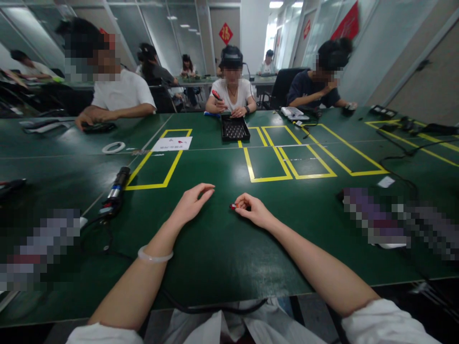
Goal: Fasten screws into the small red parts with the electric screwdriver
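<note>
Between the thumb and fingertips of my right hand (256, 211) is a small red piece (233, 207). Its dark tip pokes out to the left, the rest is covered by my fingers, and its kind is too small to make out. My left hand (191, 203) is held over the green table (211, 253) with fingers stretched forward, a gap between thumb and fingers, and nothing in it. A pale bangle (155, 255) circles the left wrist. The two hands are apart, facing each other.
Yellow tape outlines (272, 179) mark the table ahead. A white paper (172, 144) lies on the left one. Across sits a person behind a black tray (234, 129). A dark cylindrical tool (116, 186) with a cable lies left. A white ring (114, 147) lies farther back.
</note>
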A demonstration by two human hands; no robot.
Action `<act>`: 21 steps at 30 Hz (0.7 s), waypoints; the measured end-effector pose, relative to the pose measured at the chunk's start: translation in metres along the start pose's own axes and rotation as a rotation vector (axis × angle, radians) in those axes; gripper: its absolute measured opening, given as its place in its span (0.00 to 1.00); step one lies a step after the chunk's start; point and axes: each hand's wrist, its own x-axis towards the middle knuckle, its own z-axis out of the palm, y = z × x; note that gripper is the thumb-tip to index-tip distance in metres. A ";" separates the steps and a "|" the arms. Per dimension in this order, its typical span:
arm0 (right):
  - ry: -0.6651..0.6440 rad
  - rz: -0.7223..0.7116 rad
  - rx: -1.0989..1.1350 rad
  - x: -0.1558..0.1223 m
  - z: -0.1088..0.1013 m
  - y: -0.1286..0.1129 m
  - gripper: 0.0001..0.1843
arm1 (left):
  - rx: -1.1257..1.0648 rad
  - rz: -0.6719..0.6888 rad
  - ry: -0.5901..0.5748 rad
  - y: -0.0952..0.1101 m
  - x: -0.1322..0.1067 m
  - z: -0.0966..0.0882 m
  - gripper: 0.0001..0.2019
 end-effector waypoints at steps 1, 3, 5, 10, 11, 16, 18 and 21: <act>0.002 -0.003 -0.001 0.000 0.000 0.000 0.09 | 0.102 -0.039 0.059 -0.013 0.001 -0.012 0.21; 0.000 -0.010 -0.006 0.001 -0.001 0.000 0.09 | 0.350 -0.179 0.154 -0.044 0.000 -0.038 0.23; -0.003 -0.011 -0.018 0.001 -0.001 0.001 0.09 | 0.596 -0.405 0.222 -0.077 -0.008 -0.064 0.27; -0.018 0.000 -0.040 0.001 -0.001 0.003 0.08 | 0.743 -0.854 0.305 -0.138 -0.048 -0.107 0.38; -0.021 -0.001 -0.042 0.001 -0.001 0.004 0.08 | 0.745 -0.924 0.294 -0.145 -0.054 -0.111 0.38; -0.036 -0.015 -0.055 0.001 -0.002 0.006 0.09 | 0.720 -1.037 0.220 -0.155 -0.062 -0.122 0.36; -0.040 -0.021 -0.071 0.001 -0.002 0.005 0.08 | 0.723 -1.023 0.192 -0.152 -0.059 -0.124 0.35; -0.011 -0.046 -0.117 0.002 -0.001 0.002 0.08 | 0.732 -0.998 0.155 -0.143 -0.055 -0.120 0.34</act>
